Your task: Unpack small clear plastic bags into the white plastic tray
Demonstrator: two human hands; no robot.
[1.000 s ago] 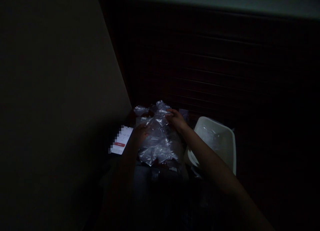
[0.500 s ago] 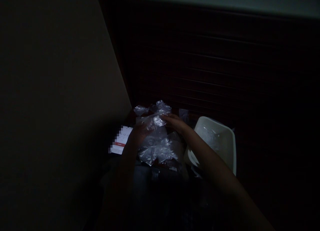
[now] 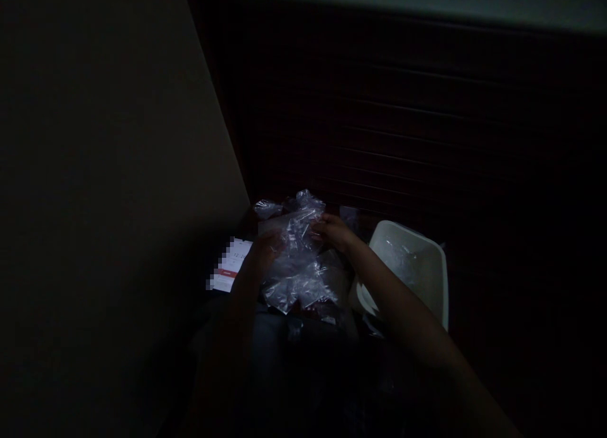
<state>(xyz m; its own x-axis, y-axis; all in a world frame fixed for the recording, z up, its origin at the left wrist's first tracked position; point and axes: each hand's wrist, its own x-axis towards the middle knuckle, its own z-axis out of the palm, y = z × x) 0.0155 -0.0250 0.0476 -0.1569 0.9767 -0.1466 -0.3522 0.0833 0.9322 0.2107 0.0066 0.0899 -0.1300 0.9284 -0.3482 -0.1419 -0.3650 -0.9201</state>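
A crinkled clear plastic bag is stretched between my two hands in the dim light. My left hand grips its left side, the fingers partly hidden by the film. At its right side my right hand pinches the plastic between thumb and fingers. Below the hands lies a heap of more clear plastic bags. Others of the same kind, such as a crumpled bag, lie just behind. What the held bag contains, if anything, I cannot make out.
A phone with a lit screen lies left of my left wrist. On the right, beneath my right forearm, stands a white plastic bin with clear film inside. A plain wall rises at left, and dark slatted panelling at the back.
My right hand has shifted slightly right and its fingers have drawn in on the film. The held bag is now more crumpled and spread between both hands.
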